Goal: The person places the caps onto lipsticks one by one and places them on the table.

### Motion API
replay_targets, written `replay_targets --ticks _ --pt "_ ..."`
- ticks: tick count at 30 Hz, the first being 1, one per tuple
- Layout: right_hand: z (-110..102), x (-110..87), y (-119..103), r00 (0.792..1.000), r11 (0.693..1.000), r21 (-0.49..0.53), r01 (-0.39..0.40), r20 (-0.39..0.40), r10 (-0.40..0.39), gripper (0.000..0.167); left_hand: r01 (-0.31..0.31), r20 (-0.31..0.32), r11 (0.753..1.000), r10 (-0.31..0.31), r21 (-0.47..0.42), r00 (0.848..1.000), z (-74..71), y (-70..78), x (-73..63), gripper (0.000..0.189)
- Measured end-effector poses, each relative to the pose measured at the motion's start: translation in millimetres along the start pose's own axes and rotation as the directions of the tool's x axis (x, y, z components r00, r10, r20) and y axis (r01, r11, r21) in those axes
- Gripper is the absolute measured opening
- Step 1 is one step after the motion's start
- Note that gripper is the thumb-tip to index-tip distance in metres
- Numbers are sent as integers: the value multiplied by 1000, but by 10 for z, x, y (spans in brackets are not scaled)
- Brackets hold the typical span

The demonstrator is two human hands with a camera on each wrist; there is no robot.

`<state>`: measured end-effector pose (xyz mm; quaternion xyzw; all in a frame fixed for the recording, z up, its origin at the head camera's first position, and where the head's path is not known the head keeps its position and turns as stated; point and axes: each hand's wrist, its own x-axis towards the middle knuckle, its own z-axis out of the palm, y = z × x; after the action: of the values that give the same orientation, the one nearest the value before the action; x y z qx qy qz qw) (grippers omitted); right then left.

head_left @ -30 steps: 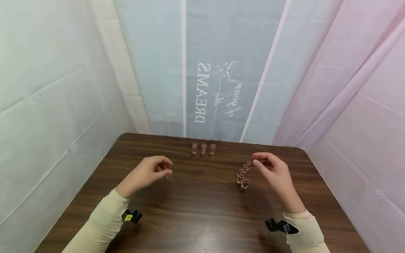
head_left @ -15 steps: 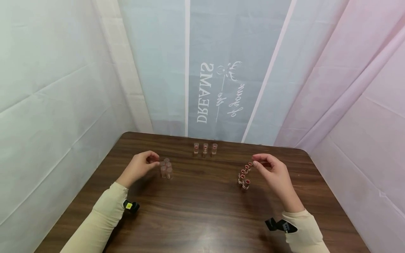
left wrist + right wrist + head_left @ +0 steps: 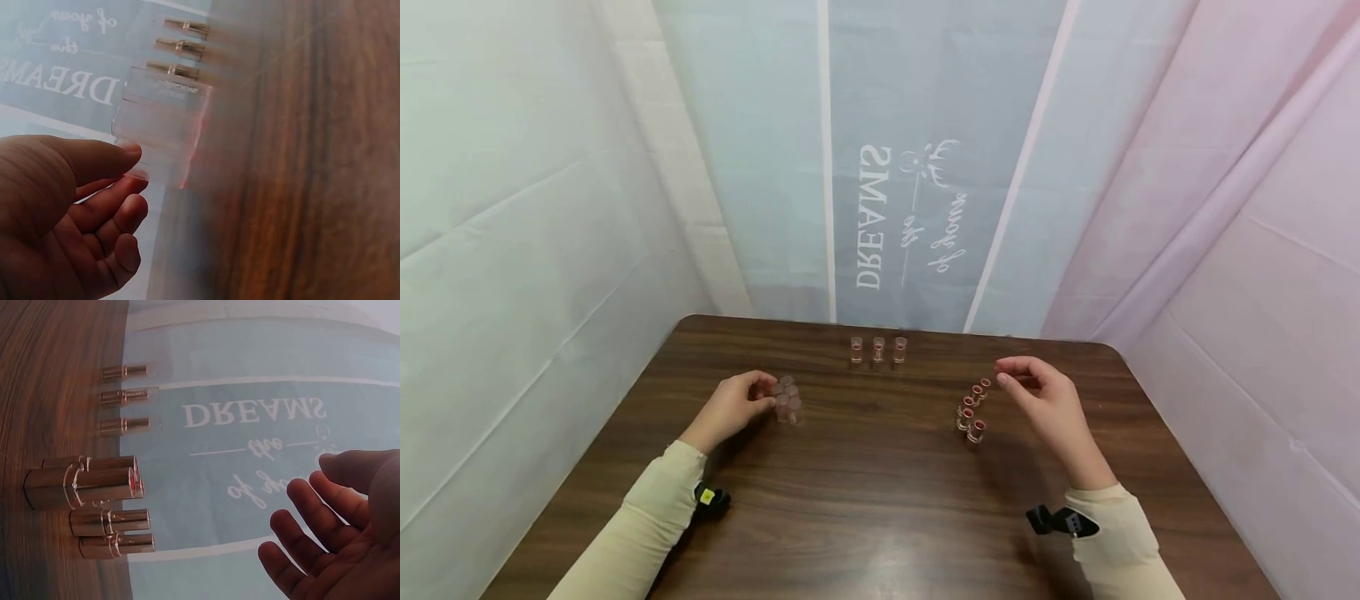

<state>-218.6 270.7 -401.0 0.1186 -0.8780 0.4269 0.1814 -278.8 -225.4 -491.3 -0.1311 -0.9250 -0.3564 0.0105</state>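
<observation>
Clear lipstick caps (image 3: 793, 403) stand in a tight cluster on the left of the table. My left hand (image 3: 735, 408) is at their left side, thumb and forefinger pinching the edge of one clear cap (image 3: 139, 170) in the left wrist view. Several uncapped lipsticks (image 3: 976, 432) with shiny rose-gold tubes and red tips stand in an uneven line at the right. Beside the farthest of them, my right hand (image 3: 1051, 398) hovers with relaxed, bent fingers. Nothing is in it, as the right wrist view shows its fingers (image 3: 312, 512) apart from the tubes.
Three lipsticks (image 3: 878, 350) with clear caps on stand in a row near the back edge of the brown wooden table (image 3: 880, 483). Behind the table hangs a printed curtain (image 3: 917, 108); pale cloth (image 3: 550, 208) walls the sides.
My left hand has drawn back leftward from over the clear caps, then come in against the cluster's left side and pinched a cap. My right hand stays beside the uncapped lipsticks.
</observation>
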Motion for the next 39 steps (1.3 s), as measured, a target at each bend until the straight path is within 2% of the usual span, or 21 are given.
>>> replay_targets --ticks 6,12,17,21,29,35,39 --pt "35 30 -28 1000 1000 7 -5 2 5 22 5 -22 1000 -5 4 1000 30 -56 -24 27" --pt "44 31 35 1000 1000 1 -6 7 6 22 5 -33 1000 -5 3 999 34 -82 -28 23" --pt "46 13 39 1000 1000 -14 2 4 -2 22 -5 -63 1000 5 -8 998 -65 -59 -45 20" --pt "47 2 31 1000 999 -35 14 1 -14 22 -5 -116 1000 6 4 993 -192 -2 -64 21" --pt "43 -16 -9 1000 997 -73 19 1 -19 22 -66 -183 997 60 -28 981 -370 263 -103 24" --pt "62 -5 36 1000 996 -86 3 12 -2 23 -146 -190 989 138 -27 972 -369 547 -174 23" --pt "67 4 72 999 995 -98 -13 45 17 24 -188 -166 981 179 -40 970 -326 726 -225 20"
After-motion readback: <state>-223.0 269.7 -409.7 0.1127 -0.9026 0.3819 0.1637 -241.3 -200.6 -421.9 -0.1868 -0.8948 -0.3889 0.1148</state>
